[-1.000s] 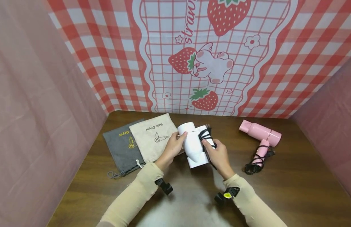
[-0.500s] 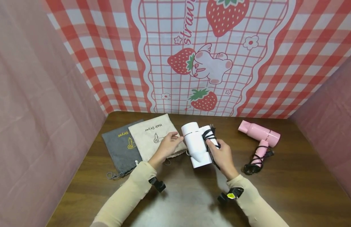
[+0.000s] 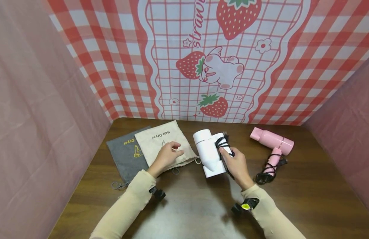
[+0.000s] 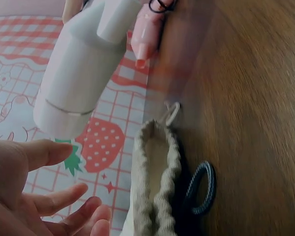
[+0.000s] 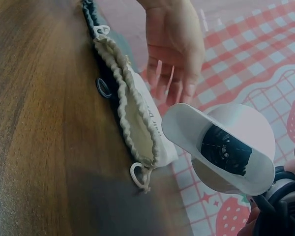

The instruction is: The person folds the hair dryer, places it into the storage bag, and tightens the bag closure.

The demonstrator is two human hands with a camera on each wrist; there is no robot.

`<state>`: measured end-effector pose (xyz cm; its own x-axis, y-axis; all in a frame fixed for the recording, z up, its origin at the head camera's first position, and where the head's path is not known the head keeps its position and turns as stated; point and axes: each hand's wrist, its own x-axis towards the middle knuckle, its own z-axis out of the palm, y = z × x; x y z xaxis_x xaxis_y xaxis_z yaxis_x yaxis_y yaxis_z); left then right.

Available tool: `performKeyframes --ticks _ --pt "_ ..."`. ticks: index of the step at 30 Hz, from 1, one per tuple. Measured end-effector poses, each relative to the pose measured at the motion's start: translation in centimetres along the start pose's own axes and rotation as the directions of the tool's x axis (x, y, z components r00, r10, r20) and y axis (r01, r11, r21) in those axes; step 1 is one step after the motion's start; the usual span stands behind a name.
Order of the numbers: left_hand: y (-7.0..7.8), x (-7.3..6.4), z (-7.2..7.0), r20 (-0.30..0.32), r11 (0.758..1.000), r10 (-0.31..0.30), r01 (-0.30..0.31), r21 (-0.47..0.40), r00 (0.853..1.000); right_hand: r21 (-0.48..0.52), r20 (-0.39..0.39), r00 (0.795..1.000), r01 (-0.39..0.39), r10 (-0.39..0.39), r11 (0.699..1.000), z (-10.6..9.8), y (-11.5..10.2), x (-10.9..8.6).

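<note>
My right hand (image 3: 236,165) grips the folded handle of a white hair dryer (image 3: 207,153), held up with its black cord (image 3: 222,142) wound round the handle. In the right wrist view the flat nozzle (image 5: 179,125) faces the camera. My left hand (image 3: 167,156) is over a cream drawstring pouch (image 3: 153,149) printed "Hair Dryer", fingers loosely bent and holding nothing. The left wrist view shows the pouch's gathered mouth (image 4: 138,169) a little open, beyond those fingers (image 4: 64,199).
A grey drawstring pouch (image 3: 121,156) lies partly under the cream one. At the right of the wooden table (image 3: 315,192) lies a pink hair dryer (image 3: 274,138), black cord wound round its handle. A strawberry-print cloth (image 3: 124,59) hangs behind; pink cloth (image 3: 47,99) hangs at the sides.
My left hand has let go of the white hair dryer and moved left over the cream pouch. The right hand has shifted slightly right, still gripping the dryer.
</note>
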<state>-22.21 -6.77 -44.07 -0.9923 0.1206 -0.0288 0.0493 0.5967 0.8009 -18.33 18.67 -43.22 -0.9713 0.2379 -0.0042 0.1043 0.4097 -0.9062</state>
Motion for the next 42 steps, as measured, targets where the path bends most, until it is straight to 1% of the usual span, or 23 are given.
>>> performKeyframes --ticks 5,9,13,20,26,28,36,40,42 --pt "-0.9 -0.4 -0.5 0.022 0.993 0.02 -0.023 0.118 1.0 -0.013 0.0 1.0 -0.005 0.005 1.0 -0.1 0.2 0.0" --pt "-1.6 -0.7 -0.8 0.026 0.972 0.064 -0.068 0.223 0.998 -0.023 -0.002 1.0 -0.015 0.015 1.0 0.0 0.5 0.0" --pt "-2.0 -1.0 -1.0 0.039 0.956 0.091 -0.098 0.275 0.995 -0.017 -0.003 1.0 -0.028 0.028 0.999 0.0 0.7 0.0" --pt "-2.9 -1.4 -1.1 0.056 0.936 0.118 -0.13 0.328 0.991 -0.008 -0.001 0.999 -0.036 0.036 0.999 0.0 0.7 0.0" --pt "-3.3 -1.4 -1.1 0.135 0.917 0.119 -0.161 0.366 0.984 -0.019 -0.001 0.999 -0.041 0.041 0.999 -0.3 0.7 -0.1" --pt "-3.4 -1.5 -1.1 0.148 0.914 0.118 -0.166 0.37 0.982 -0.021 -0.002 0.999 -0.045 0.045 0.999 -0.3 0.7 -0.1" --pt "-3.6 -1.3 -1.0 0.132 0.909 0.132 -0.173 0.379 0.982 -0.026 0.004 0.999 -0.042 0.043 0.999 -0.4 0.8 0.0" --pt "-3.9 -1.2 -0.8 0.125 0.897 0.146 -0.185 0.402 0.981 -0.024 0.007 0.999 -0.041 0.041 0.999 -0.5 0.9 0.0" --pt "-3.9 -1.3 -0.7 0.126 0.882 0.166 -0.205 0.425 0.978 -0.019 0.007 0.999 -0.042 0.042 0.999 -0.5 0.9 -0.1"
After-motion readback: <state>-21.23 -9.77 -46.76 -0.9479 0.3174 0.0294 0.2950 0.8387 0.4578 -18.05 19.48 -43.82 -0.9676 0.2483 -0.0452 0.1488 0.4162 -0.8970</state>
